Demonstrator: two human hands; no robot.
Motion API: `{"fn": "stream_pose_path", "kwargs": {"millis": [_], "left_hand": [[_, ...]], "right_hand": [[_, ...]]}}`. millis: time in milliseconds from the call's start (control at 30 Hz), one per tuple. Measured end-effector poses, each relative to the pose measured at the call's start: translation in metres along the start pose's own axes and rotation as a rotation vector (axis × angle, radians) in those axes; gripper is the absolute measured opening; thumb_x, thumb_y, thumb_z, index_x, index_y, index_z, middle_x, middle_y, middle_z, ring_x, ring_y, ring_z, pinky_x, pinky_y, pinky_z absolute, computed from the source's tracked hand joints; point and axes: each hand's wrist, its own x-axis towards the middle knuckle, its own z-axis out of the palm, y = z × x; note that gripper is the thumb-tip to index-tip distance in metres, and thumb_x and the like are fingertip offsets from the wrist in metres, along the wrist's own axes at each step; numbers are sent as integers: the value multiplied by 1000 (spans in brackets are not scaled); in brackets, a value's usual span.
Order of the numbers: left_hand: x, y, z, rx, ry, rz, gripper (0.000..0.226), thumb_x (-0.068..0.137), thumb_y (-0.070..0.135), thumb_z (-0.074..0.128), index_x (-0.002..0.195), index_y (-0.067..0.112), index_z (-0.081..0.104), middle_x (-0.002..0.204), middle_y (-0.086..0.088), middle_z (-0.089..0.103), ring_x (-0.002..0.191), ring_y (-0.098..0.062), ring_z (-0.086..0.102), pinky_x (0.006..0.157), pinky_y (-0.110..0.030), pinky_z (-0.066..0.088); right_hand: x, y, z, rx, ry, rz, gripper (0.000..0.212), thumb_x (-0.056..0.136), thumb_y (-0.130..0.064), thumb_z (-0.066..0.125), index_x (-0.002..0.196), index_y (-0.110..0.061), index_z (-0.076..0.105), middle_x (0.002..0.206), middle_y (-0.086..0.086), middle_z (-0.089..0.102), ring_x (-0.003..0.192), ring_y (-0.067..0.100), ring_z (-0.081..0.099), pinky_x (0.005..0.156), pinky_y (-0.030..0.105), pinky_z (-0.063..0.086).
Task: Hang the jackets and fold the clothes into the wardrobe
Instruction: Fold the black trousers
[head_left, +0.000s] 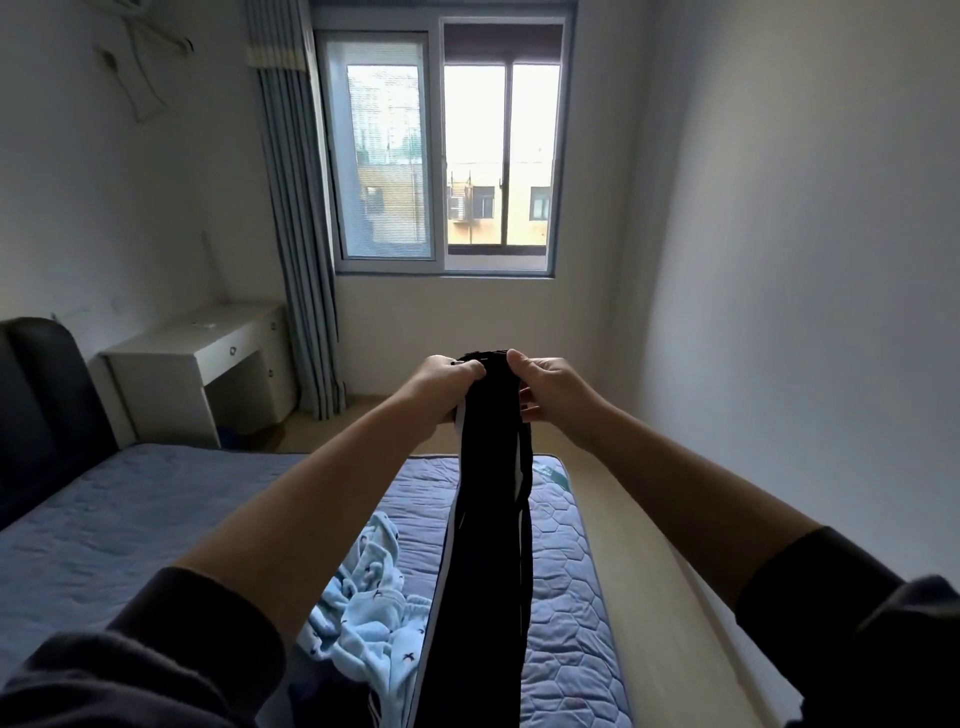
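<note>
Your left grip and right grip pinch the top of the black trousers, which hang over the bed near a blue garment.

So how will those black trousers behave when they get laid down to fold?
Probably floppy: the black trousers hang limp and narrow from where the left hand and right hand grip their top. Likely light, as outstretched arms hold them up. They may bunch on the quilted bed.

Matt black cloth trousers (white-striped); quilted blue mattress; soft printed cotton pyjamas; smooth white bench.
</note>
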Motion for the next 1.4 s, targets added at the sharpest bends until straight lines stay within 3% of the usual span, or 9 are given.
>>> {"fn": "stream_pose_path", "kwargs": {"millis": [167, 333, 567, 667, 767, 900, 1133, 1233, 1400], "left_hand": [[-6, 6, -5, -250, -297, -66, 25, 92, 19, 36, 88, 11, 60, 74, -3, 63, 73, -16, 61, 73, -31, 52], [-8, 9, -9, -116, -397, 87, 24, 93, -2, 41, 100, -4, 63, 87, -12, 63, 77, -18, 64, 77, -29, 57], [14, 1, -24, 769, 64, 489, 46, 70, 42, 80, 97, 12, 58, 97, -6, 63, 84, -20, 61, 72, -31, 51], [24, -3, -33, 947, -102, 716, 66, 73, 56, 70, 127, 22, 51, 142, -1, 45, 134, -21, 37, 109, -43, 31], [33, 0, -35, 1067, -230, 780, 53, 79, 65, 52, 108, 21, 63, 125, 4, 61, 131, -16, 43, 114, -45, 14], [34, 12, -31, 977, -177, 785, 38, 78, 64, 54, 70, 27, 50, 65, 13, 55, 68, -17, 57, 77, -40, 50], [39, 46, -23, 1040, -200, 676, 35, 80, 56, 64, 72, 22, 59, 72, 1, 62, 71, -19, 61, 65, -31, 49], [38, 52, -38, 992, -388, 499, 29, 73, 39, 79, 87, 20, 62, 82, 3, 65, 73, -12, 62, 64, -25, 53], [44, 29, -55, 225, -253, 329, 28, 77, 8, 76, 101, 4, 65, 92, -14, 64, 83, -23, 64, 77, -29, 54]], "right_hand": [[7, -3, -10, 29, -40, 53, 35, 102, -34, 40, 105, -4, 59, 81, 6, 55, 66, 14, 54, 57, 23, 48], [13, -1, -23, 90, -103, 26, 37, 101, -36, 39, 94, -10, 63, 80, 3, 57, 72, 15, 53, 65, 27, 46], [13, 8, -29, 50, -286, 19, 54, 82, -62, 41, 99, -20, 69, 90, -4, 68, 84, 11, 59, 76, 28, 49], [11, 9, -33, -5, -375, -6, 60, 73, -71, 52, 100, -21, 73, 102, -1, 71, 96, 13, 63, 82, 26, 52], [10, 5, -37, -80, -399, -64, 62, 74, -69, 60, 111, -20, 70, 118, 7, 67, 110, 18, 62, 93, 30, 51], [6, -1, -45, -70, -360, -122, 38, 82, -44, 64, 106, -15, 69, 104, 5, 69, 101, 18, 65, 90, 32, 51], [7, 11, -31, -221, -26, -212, 17, 89, -3, 59, 103, 6, 63, 90, 10, 63, 85, 18, 58, 80, 31, 51], [9, 6, -35, -96, 73, -219, 12, 93, -4, 54, 97, -8, 63, 91, 6, 66, 85, 17, 61, 80, 27, 50], [15, -4, -45, -16, 51, -183, 22, 97, -9, 50, 114, -3, 60, 104, 14, 65, 95, 25, 62, 88, 36, 51]]}}
